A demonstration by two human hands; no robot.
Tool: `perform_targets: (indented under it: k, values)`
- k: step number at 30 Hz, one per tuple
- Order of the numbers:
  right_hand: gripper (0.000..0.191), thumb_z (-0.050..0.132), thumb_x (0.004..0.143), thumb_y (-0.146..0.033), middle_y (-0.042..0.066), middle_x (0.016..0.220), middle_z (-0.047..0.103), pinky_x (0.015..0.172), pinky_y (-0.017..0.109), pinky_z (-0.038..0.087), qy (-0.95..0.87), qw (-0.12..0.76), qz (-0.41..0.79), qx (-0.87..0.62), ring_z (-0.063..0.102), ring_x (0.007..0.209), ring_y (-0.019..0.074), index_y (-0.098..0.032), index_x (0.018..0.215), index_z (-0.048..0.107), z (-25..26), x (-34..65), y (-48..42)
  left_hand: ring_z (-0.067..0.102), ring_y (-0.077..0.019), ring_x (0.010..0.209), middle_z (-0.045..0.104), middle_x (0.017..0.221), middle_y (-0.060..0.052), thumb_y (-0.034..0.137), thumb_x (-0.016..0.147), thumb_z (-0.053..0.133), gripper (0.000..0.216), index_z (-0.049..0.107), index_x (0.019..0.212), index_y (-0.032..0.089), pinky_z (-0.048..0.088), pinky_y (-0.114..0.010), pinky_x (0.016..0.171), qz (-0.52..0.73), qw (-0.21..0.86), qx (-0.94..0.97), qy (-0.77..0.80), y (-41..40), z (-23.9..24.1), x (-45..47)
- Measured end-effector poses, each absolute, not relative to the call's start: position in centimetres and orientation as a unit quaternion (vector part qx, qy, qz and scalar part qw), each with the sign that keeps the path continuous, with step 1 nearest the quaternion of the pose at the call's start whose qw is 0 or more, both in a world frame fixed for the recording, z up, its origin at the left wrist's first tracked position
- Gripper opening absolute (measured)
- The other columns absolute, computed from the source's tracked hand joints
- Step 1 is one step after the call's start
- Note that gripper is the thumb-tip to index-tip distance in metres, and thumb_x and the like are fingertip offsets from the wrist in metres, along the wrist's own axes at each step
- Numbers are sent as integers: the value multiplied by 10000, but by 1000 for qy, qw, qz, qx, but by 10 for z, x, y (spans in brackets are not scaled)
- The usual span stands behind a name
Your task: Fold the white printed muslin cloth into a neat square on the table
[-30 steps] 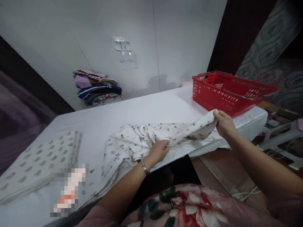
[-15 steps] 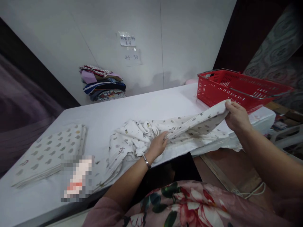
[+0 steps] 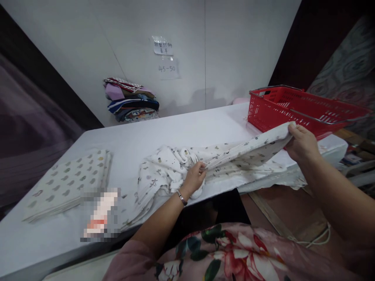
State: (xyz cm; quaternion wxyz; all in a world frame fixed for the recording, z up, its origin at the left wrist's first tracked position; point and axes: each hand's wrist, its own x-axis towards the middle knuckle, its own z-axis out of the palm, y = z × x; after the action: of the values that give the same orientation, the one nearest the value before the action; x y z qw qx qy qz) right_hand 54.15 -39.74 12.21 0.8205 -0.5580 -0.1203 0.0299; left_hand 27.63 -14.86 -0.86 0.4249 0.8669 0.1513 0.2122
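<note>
Drawn farther apart than a second ago, the left hand (image 3: 194, 178) and right hand (image 3: 303, 143) now stretch a longer run of white printed fabric (image 3: 244, 155) between them. Nearest is the person's floral top (image 3: 225, 251), cut off by the lower border. From there the left forearm slants up across the near edge of the worktop (image 3: 193, 128), a metallic band (image 3: 181, 198) at its wrist; that hand is narrowed, thumb and curled fingers pinching the fabric above the near edge. Left of it the fabric lies bunched, spreading to the near edge. Pixelation masks something at the near edge farther left, and a folded spotted cloth (image 3: 68, 177) lies toward the left end. Coming in from the right, the other forearm rises bent at the wrist, thumb uppermost on the fabric's raised end, its remaining fingers mostly hidden. Behind that hand, a red basket (image 3: 269, 113) stands toward the far right corner, partly covered by it. Beyond the far edge is a clothes pile (image 3: 131, 101), its base hard to make out. On the wall, the upper note (image 3: 163, 47) is too blurred to read.
</note>
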Motion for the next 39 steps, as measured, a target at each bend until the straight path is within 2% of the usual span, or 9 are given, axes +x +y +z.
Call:
perform_targets:
  k: [5, 9, 12, 16, 21, 28, 30, 33, 39]
  values:
    - [203, 684, 777, -243, -33, 557, 538, 575, 253, 445, -126, 817, 34, -562, 487, 524, 104, -179, 649, 541, 124, 540, -397, 601, -122, 747, 644, 958, -11, 207, 816, 550, 255, 539, 1070, 216, 464, -266, 745, 204, 416, 871, 164, -148, -8, 279]
    - [197, 698, 759, -245, -20, 555, 552, 540, 250, 430, -132, 815, 25, -564, 495, 515, 109, -173, 646, 554, 122, 542, -399, 576, -130, 766, 633, 869, -4, 233, 803, 567, 79, 593, 868, 195, 443, -263, 749, 204, 406, 878, 151, -145, -8, 281]
    - [198, 724, 733, -263, -19, 549, 553, 495, 239, 397, -128, 811, 15, -571, 483, 498, 105, -173, 654, 566, 115, 549, -404, 542, -126, 700, 583, 714, 16, 289, 806, 564, 125, 563, 742, 182, 425, -247, 686, 230, 460, 840, 174, -139, 0, 280]
    - [262, 772, 688, -326, -24, 528, 535, 473, 235, 375, -102, 794, 30, -598, 454, 478, 94, -172, 636, 567, 100, 554, -410, 494, -106, 616, 529, 636, 35, 385, 810, 560, 227, 529, 720, 179, 393, -225, 607, 272, 528, 779, 200, -127, 28, 272]
    - [274, 813, 629, -357, -18, 554, 566, 479, 224, 388, -111, 790, 53, -600, 478, 519, 102, -180, 623, 604, 90, 549, -407, 445, -96, 569, 479, 581, 51, 427, 818, 549, 257, 543, 740, 183, 337, -210, 548, 303, 461, 802, 229, -111, 64, 261]
    - [319, 827, 604, -406, -19, 581, 573, 487, 222, 396, -134, 786, 60, -601, 484, 533, 101, -178, 641, 607, 106, 542, -410, 550, -147, 672, 627, 731, 6, 423, 790, 578, 332, 656, 1035, 212, 402, -238, 607, 150, 427, 874, 178, -99, 70, 248]
    - [315, 824, 609, -403, -20, 576, 568, 472, 220, 384, -138, 786, 56, -600, 480, 522, 100, -179, 646, 606, 113, 538, -412, 574, -166, 726, 653, 784, -13, 426, 810, 547, 291, 678, 954, 209, 417, -248, 641, 106, 411, 893, 152, -101, 71, 243]
    - [311, 828, 605, -389, -24, 573, 554, 470, 217, 379, -150, 792, 43, -590, 472, 517, 93, -177, 650, 605, 122, 530, -415, 557, -158, 694, 627, 725, 3, 410, 845, 489, 266, 654, 798, 206, 397, -240, 624, 53, 379, 916, 122, -103, 74, 236]
    - [252, 811, 631, -320, -20, 589, 555, 494, 232, 403, -166, 816, -14, -554, 462, 507, 88, -169, 648, 610, 143, 515, -423, 523, -146, 658, 584, 711, 6, 386, 852, 468, 255, 558, 707, 197, 354, -228, 586, 38, 315, 939, 132, -92, 75, 220]
